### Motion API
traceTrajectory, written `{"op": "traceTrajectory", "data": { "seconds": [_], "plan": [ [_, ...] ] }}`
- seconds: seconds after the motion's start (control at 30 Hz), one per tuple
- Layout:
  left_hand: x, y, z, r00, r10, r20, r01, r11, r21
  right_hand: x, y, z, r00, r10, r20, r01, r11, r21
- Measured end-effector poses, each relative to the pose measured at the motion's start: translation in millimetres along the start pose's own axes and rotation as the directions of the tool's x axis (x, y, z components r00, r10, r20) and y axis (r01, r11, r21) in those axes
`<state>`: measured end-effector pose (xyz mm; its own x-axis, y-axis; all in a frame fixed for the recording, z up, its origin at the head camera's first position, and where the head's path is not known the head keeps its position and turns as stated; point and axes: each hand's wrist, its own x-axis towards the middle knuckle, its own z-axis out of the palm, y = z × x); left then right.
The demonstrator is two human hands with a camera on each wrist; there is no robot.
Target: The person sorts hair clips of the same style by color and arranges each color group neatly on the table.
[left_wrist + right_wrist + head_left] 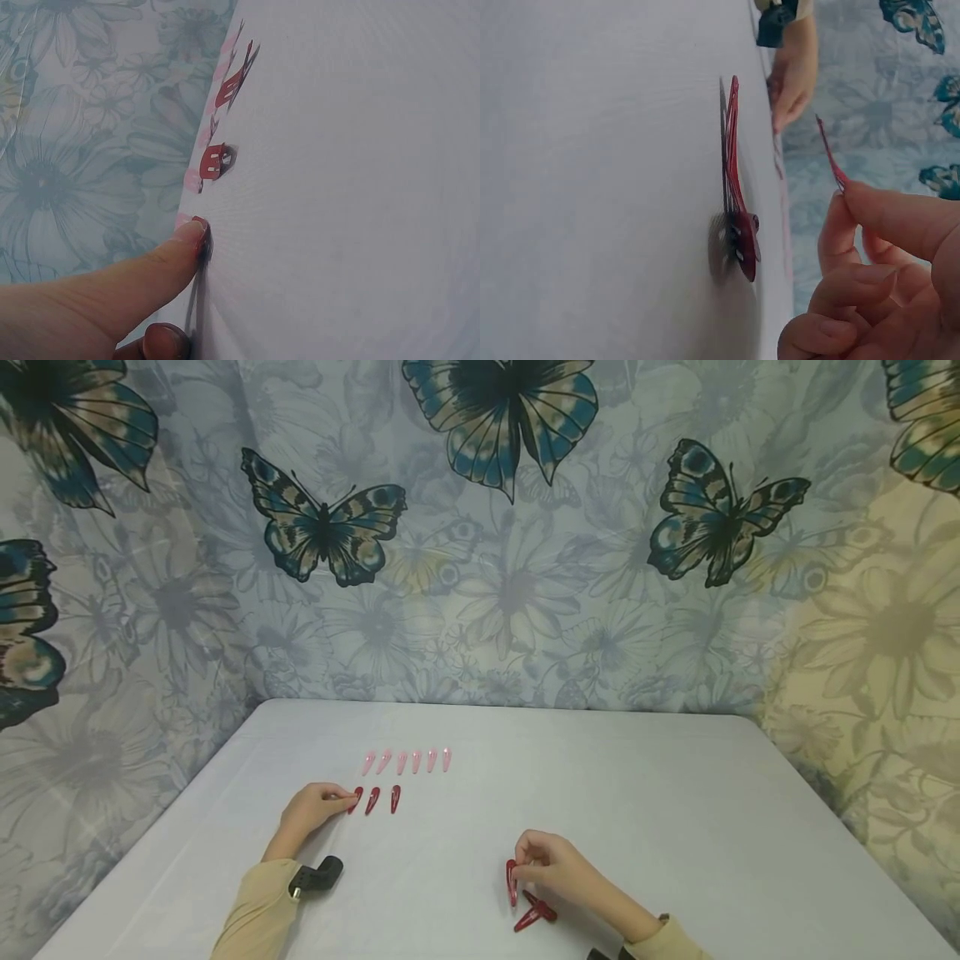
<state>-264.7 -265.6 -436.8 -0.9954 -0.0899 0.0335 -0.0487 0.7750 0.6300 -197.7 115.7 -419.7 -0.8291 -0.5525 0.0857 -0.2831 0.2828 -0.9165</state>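
In the head view, my left hand [309, 810] holds the leftmost red snap hair clip [357, 797] of a short row on the table. Up close in the left wrist view, a fingertip [189, 229] lies on that clip; the far side of the grip is hidden. Two more red clips, a middle one [372, 800] and a right one [395, 798], lie beside it. My right hand [555, 864] pinches another red hair clip [512, 883] by one end, above the table. Below that hand lie crossed red clips [531, 917].
Behind the red row, several pink hair clips [416, 762] form a line on the white table [637, 777]. A butterfly-printed curtain [517, 602] hangs along the back and sides. Each wrist carries a black device, such as the left one [318, 875].
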Motion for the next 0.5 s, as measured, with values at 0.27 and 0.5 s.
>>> {"op": "traceTrajectory", "data": {
  "seconds": [0.27,0.5],
  "plan": [
    [-2.1,0.5,-0.4,1.0,0.007,0.003,-0.007,1.0,-0.009,5.7,-0.8,-7.2,0.998,0.042,-0.043,-0.042,0.999,-0.005],
    [-2.0,0.7,-3.0,1.0,0.025,-0.002,-0.025,1.0,0.001,23.1,-7.0,-15.2,0.994,0.077,-0.075,-0.08,0.996,-0.04]
  ]
}}
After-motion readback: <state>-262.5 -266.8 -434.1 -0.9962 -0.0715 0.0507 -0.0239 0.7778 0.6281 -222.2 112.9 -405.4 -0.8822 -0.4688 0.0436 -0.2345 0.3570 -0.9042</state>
